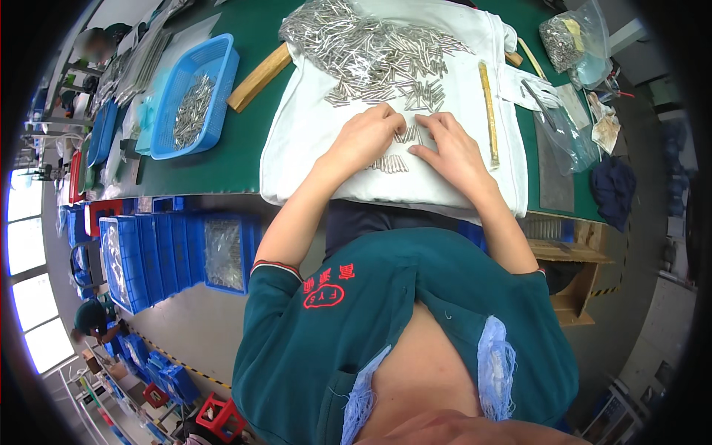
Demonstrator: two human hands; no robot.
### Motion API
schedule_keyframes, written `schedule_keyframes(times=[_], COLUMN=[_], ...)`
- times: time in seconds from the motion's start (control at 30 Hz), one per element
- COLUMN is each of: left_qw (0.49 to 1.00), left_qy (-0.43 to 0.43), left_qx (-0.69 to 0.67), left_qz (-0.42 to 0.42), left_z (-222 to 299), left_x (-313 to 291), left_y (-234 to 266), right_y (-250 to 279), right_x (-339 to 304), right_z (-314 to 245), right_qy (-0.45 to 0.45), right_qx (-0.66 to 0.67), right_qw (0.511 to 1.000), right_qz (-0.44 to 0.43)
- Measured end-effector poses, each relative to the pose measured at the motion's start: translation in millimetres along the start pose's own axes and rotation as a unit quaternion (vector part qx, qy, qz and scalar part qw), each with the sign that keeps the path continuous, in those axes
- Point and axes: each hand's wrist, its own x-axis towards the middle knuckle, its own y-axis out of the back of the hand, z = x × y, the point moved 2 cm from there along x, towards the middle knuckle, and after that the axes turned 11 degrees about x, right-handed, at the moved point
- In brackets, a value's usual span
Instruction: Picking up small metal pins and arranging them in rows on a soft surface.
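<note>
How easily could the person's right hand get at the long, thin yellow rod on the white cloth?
Probably yes: the long, thin yellow rod lies close beside the right hand, on its right, with bare white cloth and no visible obstacle between them.

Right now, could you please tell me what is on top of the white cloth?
On the white cloth lie a large heap of metal pins, a row of pins nearer the body and a yellowish stick. The left hand and right hand hide whatever is beneath them.
</note>
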Motion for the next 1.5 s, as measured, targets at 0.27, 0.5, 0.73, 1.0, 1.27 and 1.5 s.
schedule_keyframes(times=[0.27, 0.5, 0.73, 1.0, 1.27, 1.5], left_qw=[0.998, 0.992, 0.994, 0.988, 0.994, 0.995], left_qy=[0.024, -0.018, -0.02, 0.094, 0.049, 0.0], left_qx=[0.024, 0.104, 0.077, 0.11, -0.034, 0.041], left_qz=[0.046, 0.076, 0.079, 0.057, 0.086, 0.094], left_z=[-1.7, -5.5, -6.0, -1.3, 11.7, 18.9], left_x=[-2.9, -10.1, -9.3, -5.3, -7.7, -39.4], left_y=[1.1, 5.5, 3.0, 1.2, -3.3, 2.2], right_y=[-3.2, -6.7, -6.5, -5.0, -6.1, 10.5], right_x=[14.1, 19.1, 20.8, 14.1, 13.9, -4.2], right_z=[-7.7, -10.8, -14.0, -4.9, -6.9, 7.5], right_qy=[0.006, 0.025, 0.019, 0.028, 0.044, 0.123], right_qx=[0.037, 0.013, -0.004, -0.007, -0.014, 0.034], right_qw=[0.997, 0.997, 0.997, 0.999, 0.999, 0.989], right_qz=[-0.069, -0.067, -0.079, -0.032, -0.014, -0.077])
